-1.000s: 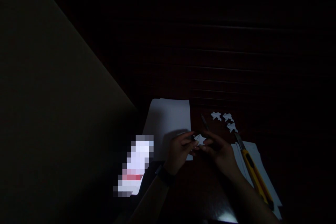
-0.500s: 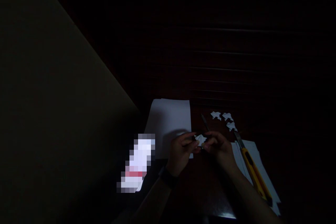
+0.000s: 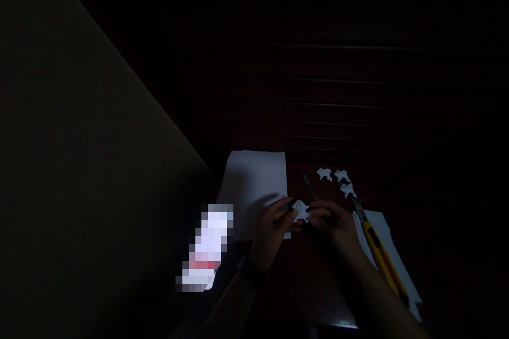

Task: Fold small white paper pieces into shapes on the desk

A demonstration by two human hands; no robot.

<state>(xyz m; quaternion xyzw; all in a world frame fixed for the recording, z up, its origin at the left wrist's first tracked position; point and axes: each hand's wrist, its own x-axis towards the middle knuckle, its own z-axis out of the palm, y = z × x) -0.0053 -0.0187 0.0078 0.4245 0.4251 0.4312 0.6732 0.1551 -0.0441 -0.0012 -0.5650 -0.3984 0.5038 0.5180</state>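
Note:
A small folded white paper piece (image 3: pixel 300 211), pointed at the top and creased down its middle, is held up between my two hands. My left hand (image 3: pixel 272 225), with a dark band on the wrist, pinches its left edge between thumb and fingers. On the other side, the bent fingertips of my right hand (image 3: pixel 332 222) grip the right edge. Beyond the right hand lie several small folded paper figures, one of them a white paper figure (image 3: pixel 347 189). Dim light hides the finer folds.
Left of the hands lies a stack of white paper (image 3: pixel 254 180), and nearer, a lit phone (image 3: pixel 209 243) with a blurred screen. A thin pen-like tool (image 3: pixel 308 184) lies behind the hands. At right, a yellow box cutter (image 3: pixel 384 259), blade out, rests on white sheets (image 3: pixel 397 249).
My right thumb and fingers have shifted to the paper piece's right edge, so more of its face shows. The whole view has moved slightly.

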